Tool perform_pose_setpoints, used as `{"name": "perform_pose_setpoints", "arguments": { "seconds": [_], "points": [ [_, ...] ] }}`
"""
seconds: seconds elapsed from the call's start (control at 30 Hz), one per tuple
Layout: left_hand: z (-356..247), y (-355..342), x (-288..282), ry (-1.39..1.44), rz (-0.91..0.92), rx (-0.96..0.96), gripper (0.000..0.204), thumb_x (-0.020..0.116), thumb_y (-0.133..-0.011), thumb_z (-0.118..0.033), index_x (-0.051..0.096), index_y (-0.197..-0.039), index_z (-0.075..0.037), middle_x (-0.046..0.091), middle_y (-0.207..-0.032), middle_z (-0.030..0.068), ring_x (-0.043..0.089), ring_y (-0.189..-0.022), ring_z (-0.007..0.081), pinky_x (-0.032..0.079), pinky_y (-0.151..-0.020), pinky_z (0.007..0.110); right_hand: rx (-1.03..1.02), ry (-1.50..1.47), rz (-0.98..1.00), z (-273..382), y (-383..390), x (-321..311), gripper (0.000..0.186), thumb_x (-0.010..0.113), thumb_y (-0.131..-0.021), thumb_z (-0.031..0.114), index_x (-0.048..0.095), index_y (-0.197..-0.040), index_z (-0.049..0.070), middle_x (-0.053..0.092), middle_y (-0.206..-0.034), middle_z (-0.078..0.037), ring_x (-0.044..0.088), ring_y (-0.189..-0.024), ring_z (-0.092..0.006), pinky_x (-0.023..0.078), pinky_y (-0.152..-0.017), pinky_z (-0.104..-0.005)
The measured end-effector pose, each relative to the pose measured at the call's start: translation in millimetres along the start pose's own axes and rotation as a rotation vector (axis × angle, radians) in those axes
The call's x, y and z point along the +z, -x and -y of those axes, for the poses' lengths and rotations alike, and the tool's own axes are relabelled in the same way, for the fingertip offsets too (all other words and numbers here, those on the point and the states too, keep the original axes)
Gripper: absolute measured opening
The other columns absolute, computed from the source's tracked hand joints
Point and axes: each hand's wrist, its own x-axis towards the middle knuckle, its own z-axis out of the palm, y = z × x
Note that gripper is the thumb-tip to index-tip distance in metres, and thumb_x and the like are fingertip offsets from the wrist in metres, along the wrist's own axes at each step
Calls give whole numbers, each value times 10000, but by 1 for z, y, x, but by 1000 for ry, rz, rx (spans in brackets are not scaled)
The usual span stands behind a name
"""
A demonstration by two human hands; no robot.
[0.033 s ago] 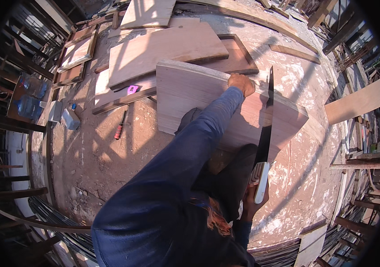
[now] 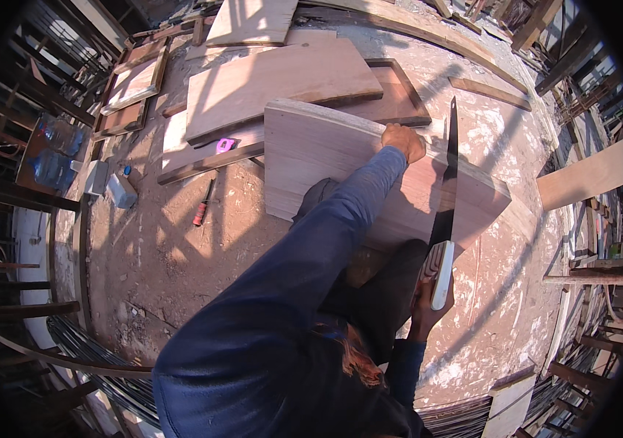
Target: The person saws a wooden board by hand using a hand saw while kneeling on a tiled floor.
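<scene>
My left hand (image 2: 403, 142) is closed over the top edge of a pale wooden board (image 2: 315, 153), which stands tilted in front of my bent legs. My right hand (image 2: 430, 298) grips the white handle of a hand saw (image 2: 447, 197) low on the right. The long dark blade points away from me across the board's upper edge, right of my left hand. Part of the board is hidden behind my left arm and legs.
Beyond lie stacked panels (image 2: 282, 80) and framed boards (image 2: 129, 87). Left are a pink tape measure (image 2: 225, 146), a red-handled tool (image 2: 202, 208), a whitish container (image 2: 121, 191) and water jugs (image 2: 52, 168). Loose planks (image 2: 585, 175) lie at the right, among scattered timber.
The saw and my right hand have moved forward, away from me, and slightly right. My left hand still holds the board; the whole view has shifted a little.
</scene>
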Motion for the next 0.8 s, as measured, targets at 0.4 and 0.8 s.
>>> {"name": "perform_pose_setpoints", "arguments": {
  "seconds": [0.4, 0.8],
  "points": [
    [7, -13, 7, 48, -20, 44, 469, 491, -885, -346, 734, -1151, -45, 705, -1202, 173, 653, -1172, 315, 464, -990, 428, -30, 415, 54, -32, 83, -73, 531, 623, -880, 103, 516, -1354, -112, 649, -1237, -215, 663, -1055, -269, 523, -890, -365],
    [21, -17, -4, 2, 65, -1, 441, 453, -903, -297, 740, -1164, -87, 688, -1252, 148, 645, -1197, 279, 472, -1002, 387, -176, 257, 7, -36, 70, -36, 490, 600, -830, -3, 570, -1317, -47, 573, -759, -2, 493, -581, -60, 417, -570, -196]
  ]
}}
